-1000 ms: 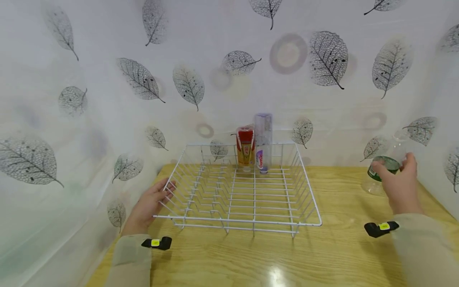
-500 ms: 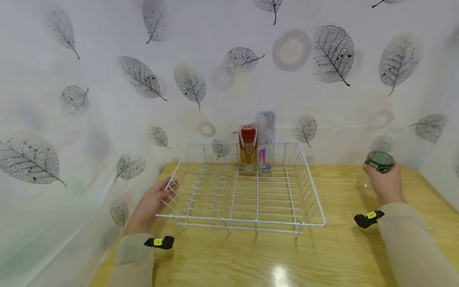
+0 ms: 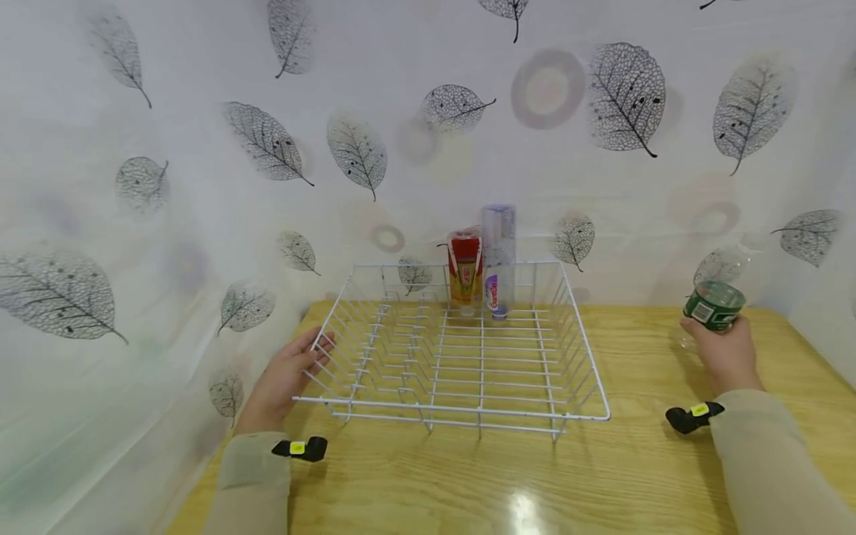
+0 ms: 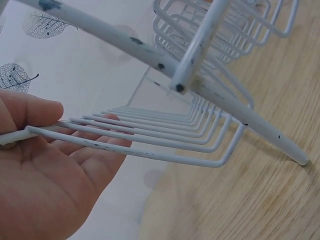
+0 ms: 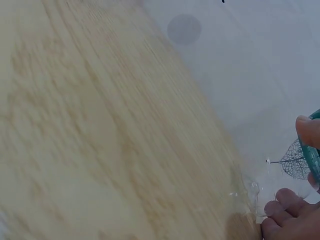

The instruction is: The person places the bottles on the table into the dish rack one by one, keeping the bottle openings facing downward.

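Observation:
My left hand grips the left side of a white wire dish rack. In the left wrist view, the thumb lies over the rack's top wire and the fingers reach behind the side wires. Off to the right, my right hand holds a clear plastic bottle round its green label, its lower part partly hidden by the hand. At the rack's back stand a red and gold bottle and a clear bottle with a purple label, both narrow end down.
The rack sits on a light wooden table, whose grain fills much of the right wrist view. A white curtain printed with dark leaves encloses the back and sides.
The right hand has moved slightly left with the green-labelled bottle, and the bottle's label has turned. The left hand stays on the rack. The head view has shifted a little.

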Action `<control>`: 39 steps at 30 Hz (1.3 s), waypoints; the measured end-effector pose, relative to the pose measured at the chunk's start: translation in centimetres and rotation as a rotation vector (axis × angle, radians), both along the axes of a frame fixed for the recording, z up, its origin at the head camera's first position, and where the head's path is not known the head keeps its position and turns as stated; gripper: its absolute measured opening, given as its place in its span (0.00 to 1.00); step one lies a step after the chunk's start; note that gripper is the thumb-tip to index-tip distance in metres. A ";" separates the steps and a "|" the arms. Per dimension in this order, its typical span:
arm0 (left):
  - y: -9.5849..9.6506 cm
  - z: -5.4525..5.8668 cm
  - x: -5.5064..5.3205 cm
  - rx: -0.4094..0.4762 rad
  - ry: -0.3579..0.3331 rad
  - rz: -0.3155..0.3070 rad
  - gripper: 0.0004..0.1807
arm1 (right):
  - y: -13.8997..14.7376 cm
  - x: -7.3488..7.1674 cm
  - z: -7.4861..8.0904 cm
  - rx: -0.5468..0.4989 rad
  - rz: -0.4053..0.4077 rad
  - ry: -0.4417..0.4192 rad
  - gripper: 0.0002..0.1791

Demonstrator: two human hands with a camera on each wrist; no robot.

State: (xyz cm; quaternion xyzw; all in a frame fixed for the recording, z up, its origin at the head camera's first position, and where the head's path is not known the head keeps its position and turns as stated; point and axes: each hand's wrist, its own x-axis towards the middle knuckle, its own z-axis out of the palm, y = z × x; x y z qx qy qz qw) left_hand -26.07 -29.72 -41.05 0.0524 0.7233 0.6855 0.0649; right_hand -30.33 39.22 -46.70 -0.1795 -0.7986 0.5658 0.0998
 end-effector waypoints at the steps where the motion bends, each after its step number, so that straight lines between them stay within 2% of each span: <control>1: 0.0 -0.1 -0.1 -0.004 0.002 -0.003 0.31 | 0.0 0.1 0.0 -0.006 -0.004 0.001 0.56; 6: 0.0 -0.1 -0.2 -0.023 0.003 0.007 0.31 | -0.1 0.7 0.5 -0.054 -0.001 0.030 0.54; 11: 0.1 0.1 -0.2 -0.034 0.001 0.009 0.31 | -0.7 1.8 1.6 -0.095 -0.010 0.054 0.53; 13: 0.1 0.2 -0.1 -0.064 -0.003 0.014 0.31 | -1.0 2.2 2.1 -0.088 -0.013 0.068 0.52; 17: 0.0 0.9 0.6 -0.197 -0.006 0.025 0.34 | -1.6 3.1 3.3 -0.012 0.002 0.101 0.49; 21: 0.0 1.8 1.1 -0.361 0.032 0.025 0.38 | -2.3 3.7 4.6 0.106 0.041 0.137 0.49; 25: 0.3 2.6 1.2 -0.448 0.130 0.035 0.41 | -3.2 4.4 6.1 0.168 0.098 0.169 0.51; 29: 1.5 3.5 1.7 -0.471 0.251 0.027 0.41 | -4.6 5.1 7.7 0.188 0.160 0.238 0.49; 33: 4.0 4.6 2.7 -0.558 0.388 0.024 0.39 | -6.2 5.9 9.6 0.261 0.226 0.282 0.48; 39: 8.5 6.4 4.6 -0.749 0.611 0.020 0.42 | -9.6 7.7 12.3 0.475 0.346 0.279 0.49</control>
